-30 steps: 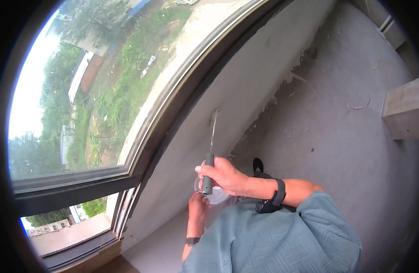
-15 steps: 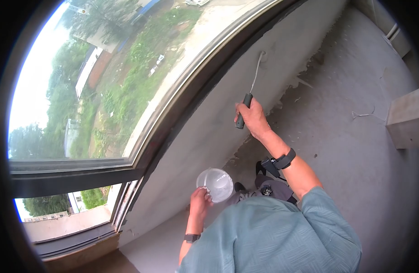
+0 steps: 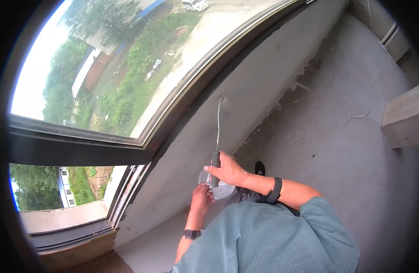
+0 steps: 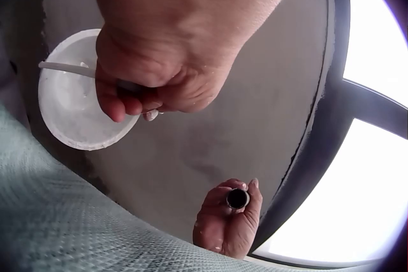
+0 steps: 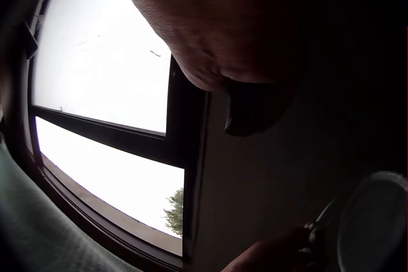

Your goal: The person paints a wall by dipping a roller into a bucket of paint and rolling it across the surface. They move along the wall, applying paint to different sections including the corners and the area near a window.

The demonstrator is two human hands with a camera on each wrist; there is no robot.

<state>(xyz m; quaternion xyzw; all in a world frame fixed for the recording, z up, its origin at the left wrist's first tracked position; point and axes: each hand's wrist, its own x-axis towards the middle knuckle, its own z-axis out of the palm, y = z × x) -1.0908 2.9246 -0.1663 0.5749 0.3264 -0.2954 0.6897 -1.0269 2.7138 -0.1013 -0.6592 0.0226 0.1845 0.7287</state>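
Observation:
My right hand [image 3: 230, 172] grips the dark handle [image 3: 215, 163] of a tool whose thin metal rod [image 3: 218, 125] reaches to a small pale head [image 3: 223, 100] at the grey wall. Just below it, my left hand [image 3: 201, 199] holds a translucent white tub [image 3: 225, 190], partly covered by the right hand. In the left wrist view, the left hand's [image 4: 162, 61] fingers curl at the rim of the tub [image 4: 70, 116], by its strip-like handle [image 4: 60, 66]; the right hand [image 4: 223, 226] appears below. The right wrist view is dark around the right hand [image 5: 217, 42].
A dark-framed window [image 3: 82, 148] runs along the left, with greenery and a parked car outside. The low grey wall [image 3: 186, 150] meets a rough, spattered floor [image 3: 318, 136]. A box-shaped block [image 3: 405, 120] stands at the right, near a scrap of wire [image 3: 358, 116].
Half a second ago my right hand and the tool were farther up along the wall; they have come back down beside the left hand. The left hand still holds the tub.

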